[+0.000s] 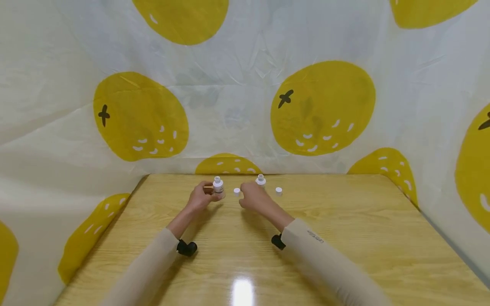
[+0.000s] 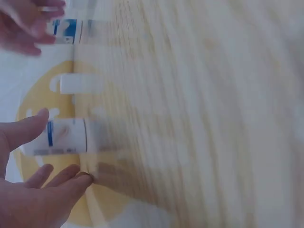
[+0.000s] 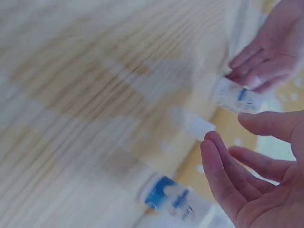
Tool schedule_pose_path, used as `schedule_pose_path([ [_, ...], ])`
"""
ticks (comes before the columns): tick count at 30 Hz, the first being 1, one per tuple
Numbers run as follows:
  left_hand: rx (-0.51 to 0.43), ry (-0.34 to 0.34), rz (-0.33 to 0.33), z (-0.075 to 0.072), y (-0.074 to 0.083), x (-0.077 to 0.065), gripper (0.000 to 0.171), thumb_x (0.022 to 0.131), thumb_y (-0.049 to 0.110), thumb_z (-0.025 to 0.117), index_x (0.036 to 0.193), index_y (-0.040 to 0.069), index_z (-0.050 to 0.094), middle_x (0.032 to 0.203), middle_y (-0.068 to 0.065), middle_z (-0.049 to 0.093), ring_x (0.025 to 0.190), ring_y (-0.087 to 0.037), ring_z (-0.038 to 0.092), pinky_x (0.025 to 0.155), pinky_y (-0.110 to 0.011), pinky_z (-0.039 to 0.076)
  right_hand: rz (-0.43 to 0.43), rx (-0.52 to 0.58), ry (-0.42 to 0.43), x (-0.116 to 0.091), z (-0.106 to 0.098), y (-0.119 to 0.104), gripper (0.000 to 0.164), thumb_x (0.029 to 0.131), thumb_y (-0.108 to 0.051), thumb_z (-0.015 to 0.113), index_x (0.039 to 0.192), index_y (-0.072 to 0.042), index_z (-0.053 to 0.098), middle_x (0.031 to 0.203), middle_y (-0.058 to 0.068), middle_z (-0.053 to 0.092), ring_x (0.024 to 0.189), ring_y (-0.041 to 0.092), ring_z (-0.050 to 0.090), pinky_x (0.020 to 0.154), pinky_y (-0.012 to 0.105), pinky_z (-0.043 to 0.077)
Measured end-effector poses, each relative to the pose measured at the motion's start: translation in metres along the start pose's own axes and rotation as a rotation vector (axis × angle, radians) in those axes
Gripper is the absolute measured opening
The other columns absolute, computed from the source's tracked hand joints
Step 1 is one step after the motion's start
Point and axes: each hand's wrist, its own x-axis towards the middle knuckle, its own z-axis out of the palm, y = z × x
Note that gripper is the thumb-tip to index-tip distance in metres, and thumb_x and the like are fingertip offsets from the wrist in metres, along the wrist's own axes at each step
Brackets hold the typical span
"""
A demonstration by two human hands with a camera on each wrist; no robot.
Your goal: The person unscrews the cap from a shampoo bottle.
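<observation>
Two small white bottles with bare necks stand upright on the table: the left bottle (image 1: 218, 187) and the right bottle (image 1: 260, 181). My left hand (image 1: 200, 198) is beside the left one, thumb and fingers spread on either side; in the left wrist view a gap shows between the fingers and that bottle (image 2: 66, 136). My right hand (image 1: 253, 196) is between the bottles, partly covering the right one. Its fingers are loosely bent near a white cap (image 1: 237, 192), with nothing held, as the right wrist view shows. Another white cap (image 1: 279, 191) lies right of the right bottle.
The wooden table (image 1: 344, 238) reaches back to a hanging white cloth (image 1: 229, 110) printed with yellow fruit shapes. More cloth hangs along both sides. A black wrist camera (image 1: 186, 247) sits on the left forearm, another (image 1: 278, 242) on the right.
</observation>
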Motion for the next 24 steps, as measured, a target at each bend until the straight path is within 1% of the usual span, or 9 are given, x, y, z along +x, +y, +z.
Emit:
schedule_pose_path([
  [1, 0.005, -0.009, -0.005, -0.003, -0.001, -0.002, 0.068, 0.091, 0.01, 0.078, 0.149, -0.001, 0.044, 0.145, -0.029, 0.055, 0.137, -0.042, 0.053, 0.112, -0.054, 0.045, -0.018, 0.003, 0.003, -0.007, -0.004, 0.001, 0.005, 0.084, -0.003, 0.069, 0.083, -0.001, 0.065, 0.07, 0.001, 0.049, 0.063, 0.015, 0.041, 0.058, 0.029, 0.036],
  [2, 0.02, -0.015, -0.007, -0.006, -0.002, -0.005, 0.069, 0.091, 0.01, 0.078, 0.15, -0.002, 0.044, 0.147, -0.029, 0.054, 0.138, -0.043, 0.051, 0.112, -0.055, 0.045, -0.035, 0.007, 0.007, -0.015, -0.008, 0.003, 0.007, 0.086, -0.005, 0.07, 0.089, 0.001, 0.069, 0.073, 0.003, 0.056, 0.065, 0.016, 0.048, 0.06, 0.03, 0.042],
  [4, 0.052, -0.028, -0.009, -0.013, -0.005, -0.01, 0.07, 0.092, 0.013, 0.078, 0.151, -0.002, 0.042, 0.151, -0.029, 0.05, 0.141, -0.045, 0.048, 0.114, -0.056, 0.043, -0.058, 0.017, 0.016, -0.031, -0.015, 0.006, 0.019, 0.089, -0.009, 0.072, 0.103, 0.004, 0.073, 0.086, 0.009, 0.069, 0.076, 0.021, 0.063, 0.07, 0.036, 0.054],
  [6, 0.094, -0.038, -0.01, -0.023, -0.009, -0.014, 0.071, 0.093, 0.016, 0.077, 0.152, -0.001, 0.042, 0.153, -0.029, 0.048, 0.143, -0.046, 0.045, 0.115, -0.057, 0.041, -0.089, 0.014, 0.043, -0.046, -0.021, 0.013, 0.024, 0.091, -0.012, 0.074, 0.11, 0.003, 0.074, 0.102, 0.014, 0.075, 0.091, 0.027, 0.071, 0.081, 0.043, 0.058],
  [8, 0.14, -0.043, -0.004, -0.033, -0.012, -0.017, 0.07, 0.094, 0.019, 0.077, 0.152, 0.0, 0.041, 0.154, -0.029, 0.046, 0.144, -0.048, 0.043, 0.115, -0.059, 0.04, -0.117, 0.027, 0.061, -0.059, -0.026, 0.022, 0.023, 0.092, -0.013, 0.075, 0.11, 0.002, 0.074, 0.103, 0.014, 0.076, 0.095, 0.03, 0.072, 0.084, 0.046, 0.059],
  [12, 0.208, -0.041, 0.008, -0.052, -0.013, -0.018, 0.071, 0.096, 0.023, 0.075, 0.153, 0.001, 0.041, 0.156, -0.03, 0.043, 0.146, -0.049, 0.038, 0.116, -0.062, 0.038, -0.155, 0.038, 0.092, -0.077, -0.038, 0.042, 0.016, 0.094, -0.014, 0.074, 0.106, -0.004, 0.077, 0.099, 0.009, 0.077, 0.089, 0.024, 0.072, 0.077, 0.039, 0.059],
  [15, 0.268, -0.023, 0.041, -0.061, -0.013, -0.018, 0.07, 0.096, 0.025, 0.074, 0.153, 0.001, 0.041, 0.157, -0.031, 0.041, 0.146, -0.051, 0.036, 0.115, -0.065, 0.036, -0.155, 0.058, 0.105, -0.086, -0.046, 0.058, 0.012, 0.095, -0.014, 0.073, 0.102, -0.005, 0.077, 0.095, 0.007, 0.077, 0.08, 0.017, 0.07, 0.069, 0.033, 0.057],
  [19, 0.385, 0.005, 0.13, -0.065, -0.013, -0.015, 0.071, 0.095, 0.03, 0.075, 0.152, 0.0, 0.043, 0.156, -0.031, 0.043, 0.143, -0.052, 0.04, 0.113, -0.065, 0.038, -0.115, 0.096, 0.107, -0.098, -0.055, 0.082, 0.011, 0.096, -0.014, 0.072, 0.1, -0.006, 0.078, 0.092, 0.004, 0.076, 0.074, 0.01, 0.066, 0.065, 0.028, 0.054],
  [24, 0.519, 0.06, 0.252, -0.066, -0.013, -0.01, 0.078, 0.092, 0.038, 0.078, 0.151, -0.001, 0.044, 0.154, -0.029, 0.046, 0.141, -0.05, 0.044, 0.112, -0.065, 0.038, -0.055, 0.13, 0.101, -0.112, -0.066, 0.109, 0.013, 0.098, -0.016, 0.069, 0.103, -0.007, 0.077, 0.092, 0.003, 0.076, 0.079, 0.013, 0.067, 0.067, 0.03, 0.054],
])
